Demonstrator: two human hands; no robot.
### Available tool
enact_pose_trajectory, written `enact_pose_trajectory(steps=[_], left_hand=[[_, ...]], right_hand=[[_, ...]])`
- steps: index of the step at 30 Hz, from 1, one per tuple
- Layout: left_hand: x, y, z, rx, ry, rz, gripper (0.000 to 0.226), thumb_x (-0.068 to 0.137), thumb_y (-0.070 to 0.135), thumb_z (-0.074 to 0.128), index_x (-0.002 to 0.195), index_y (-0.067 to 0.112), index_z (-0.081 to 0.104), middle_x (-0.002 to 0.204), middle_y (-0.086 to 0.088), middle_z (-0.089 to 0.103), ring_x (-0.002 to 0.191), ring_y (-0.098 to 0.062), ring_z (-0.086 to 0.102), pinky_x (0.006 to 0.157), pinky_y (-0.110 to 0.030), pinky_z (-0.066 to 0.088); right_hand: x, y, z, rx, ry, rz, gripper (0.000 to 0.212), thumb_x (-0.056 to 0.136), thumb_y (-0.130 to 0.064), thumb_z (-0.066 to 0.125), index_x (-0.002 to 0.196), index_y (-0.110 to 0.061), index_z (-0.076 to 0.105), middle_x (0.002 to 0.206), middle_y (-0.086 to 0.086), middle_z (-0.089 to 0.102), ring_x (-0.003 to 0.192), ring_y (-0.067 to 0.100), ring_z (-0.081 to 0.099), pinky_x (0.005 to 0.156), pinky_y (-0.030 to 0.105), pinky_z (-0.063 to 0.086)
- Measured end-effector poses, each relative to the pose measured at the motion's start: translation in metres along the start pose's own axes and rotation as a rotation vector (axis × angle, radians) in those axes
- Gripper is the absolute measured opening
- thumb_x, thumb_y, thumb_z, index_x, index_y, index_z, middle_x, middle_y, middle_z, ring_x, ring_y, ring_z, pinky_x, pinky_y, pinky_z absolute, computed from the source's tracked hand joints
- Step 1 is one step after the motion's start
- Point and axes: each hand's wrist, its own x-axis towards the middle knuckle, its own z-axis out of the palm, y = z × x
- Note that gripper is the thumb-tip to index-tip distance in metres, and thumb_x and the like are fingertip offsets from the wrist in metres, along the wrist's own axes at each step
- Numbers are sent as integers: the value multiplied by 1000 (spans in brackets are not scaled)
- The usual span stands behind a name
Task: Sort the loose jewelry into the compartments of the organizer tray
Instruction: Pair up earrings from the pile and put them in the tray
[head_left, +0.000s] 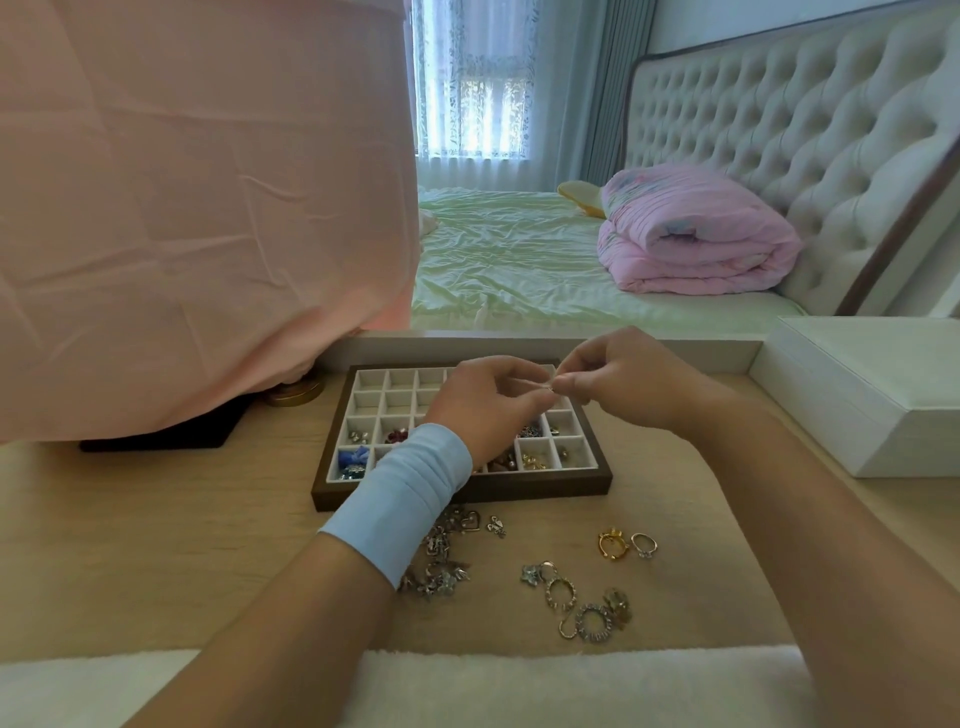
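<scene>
A dark-framed organizer tray (332, 467) with white compartments lies on the wooden desk; its front rows hold small pieces, its back-left cells look empty. Above the tray, my left hand (488, 405) and my right hand (618, 379) meet fingertip to fingertip, both pinching one tiny pale piece of jewelry (548, 385) that is too small to identify. Loose jewelry lies on the desk in front of the tray: a silver charm heap (447, 561), a gold ring (613, 543), a silver ring (644, 544) and sparkly hoop earrings (576, 603).
A white box (872, 395) stands at the right of the desk. Pink cloth (197, 208) drapes over something at the left, with a gold round tin (293, 393) at its foot. A white fluffy strip (519, 686) runs along the near edge. A bed lies beyond.
</scene>
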Motion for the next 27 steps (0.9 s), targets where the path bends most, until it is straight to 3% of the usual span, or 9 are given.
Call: enact_pose_trajectory(steps=[6, 10, 18, 24, 27], left_hand=[[-4, 1, 0, -14, -131, -105, 36, 83, 32, 75, 118, 29, 65, 100, 7, 74, 90, -5, 69, 87, -29, 56], [-2, 3, -3, 370, -3, 0, 29, 87, 33, 66, 116, 34, 61, 92, 19, 68, 85, -4, 63, 85, -35, 55], [-7, -3, -3, 670, -108, 144, 19, 95, 33, 55, 109, 35, 66, 104, 12, 54, 107, -14, 49, 98, -35, 43], [-4, -4, -2, 700, -126, 152, 21, 97, 33, 52, 113, 35, 66, 111, 6, 55, 113, -17, 46, 101, -39, 41], [-4, -5, -2, 705, -130, 159, 21, 97, 31, 51, 111, 36, 66, 105, 9, 51, 111, -16, 46, 100, -37, 41]], right_hand=[[0, 1, 6, -112, -48, 29, 10, 95, -32, 68, 87, -33, 73, 91, -13, 70, 90, 7, 64, 85, 34, 54], [-2, 1, 9, -411, -68, 76, 10, 97, -35, 64, 96, -32, 74, 99, -13, 67, 95, 11, 63, 88, 38, 55], [-2, -7, 22, -752, -110, 33, 13, 97, -31, 59, 94, -35, 71, 99, -9, 65, 88, 15, 62, 66, 29, 46], [0, -8, 25, -745, -46, 37, 11, 94, -33, 64, 84, -38, 67, 100, -11, 64, 88, 14, 60, 68, 29, 44], [2, -6, 27, -721, -25, 50, 7, 92, -34, 68, 86, -37, 69, 102, -11, 66, 91, 14, 61, 69, 30, 44]])
